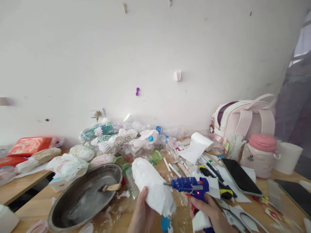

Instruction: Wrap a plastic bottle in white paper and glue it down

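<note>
My left hand (145, 208) is closed around the lower left side of a white paper-wrapped bottle shape (152, 184), which leans up and to the left. My right hand (206, 210) grips a blue hot glue gun (190, 186) by its handle, with a red light glowing on its body. The gun's metal nozzle points left and ends at, or very near, the right side of the white wrapped shape. Whether it touches cannot be made out. Something white sits below my right hand's fingers. A blue bottle cap (165, 223) lies beneath the wrapped shape.
An oval metal basin (85, 194) with a brush (110, 187) stands at left. Paper-covered, decorated bottles (102, 136) pile up behind it. At right are a paper roll (201, 141), a phone (240, 176), scissors (234, 215), a pink jar (259, 155) and a pink backpack (247, 119).
</note>
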A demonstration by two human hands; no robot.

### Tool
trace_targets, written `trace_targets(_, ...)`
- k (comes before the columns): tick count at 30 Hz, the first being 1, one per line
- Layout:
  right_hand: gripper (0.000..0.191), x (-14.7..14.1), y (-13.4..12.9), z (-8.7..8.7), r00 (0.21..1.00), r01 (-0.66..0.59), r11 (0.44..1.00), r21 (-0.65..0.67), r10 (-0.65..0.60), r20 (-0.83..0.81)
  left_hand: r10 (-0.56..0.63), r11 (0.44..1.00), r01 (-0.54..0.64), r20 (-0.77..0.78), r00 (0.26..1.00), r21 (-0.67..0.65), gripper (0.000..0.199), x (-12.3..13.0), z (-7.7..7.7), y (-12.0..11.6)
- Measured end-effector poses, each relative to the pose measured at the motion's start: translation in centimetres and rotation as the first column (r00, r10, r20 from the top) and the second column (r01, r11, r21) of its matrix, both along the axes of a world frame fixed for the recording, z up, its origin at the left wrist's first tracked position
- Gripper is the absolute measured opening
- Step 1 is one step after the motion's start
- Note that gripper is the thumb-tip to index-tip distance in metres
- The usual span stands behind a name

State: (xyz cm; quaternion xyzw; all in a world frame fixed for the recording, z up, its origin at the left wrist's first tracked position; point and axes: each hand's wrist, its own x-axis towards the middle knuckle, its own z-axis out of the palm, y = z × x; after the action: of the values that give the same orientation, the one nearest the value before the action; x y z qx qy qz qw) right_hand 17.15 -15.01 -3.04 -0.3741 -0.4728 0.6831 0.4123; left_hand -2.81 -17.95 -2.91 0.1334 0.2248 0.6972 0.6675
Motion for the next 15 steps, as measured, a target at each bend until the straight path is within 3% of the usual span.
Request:
trace_targets(6,0.048,0.4,0.5,-0.5,0.996,-0.058,0.993,0.101,0.051,0.073,0.074,0.988,-0.079,-0.044,0.996,-0.13,0.063,0.27,0.43,-0.21)
trace_targets(15,0.046,0.5,0.7,-0.94,0.995,-0.06,0.994,0.087,0.053,0.079,0.068,0.982,-0.079,-0.069,0.995,-0.174,0.074,0.43,0.33,-0.03)
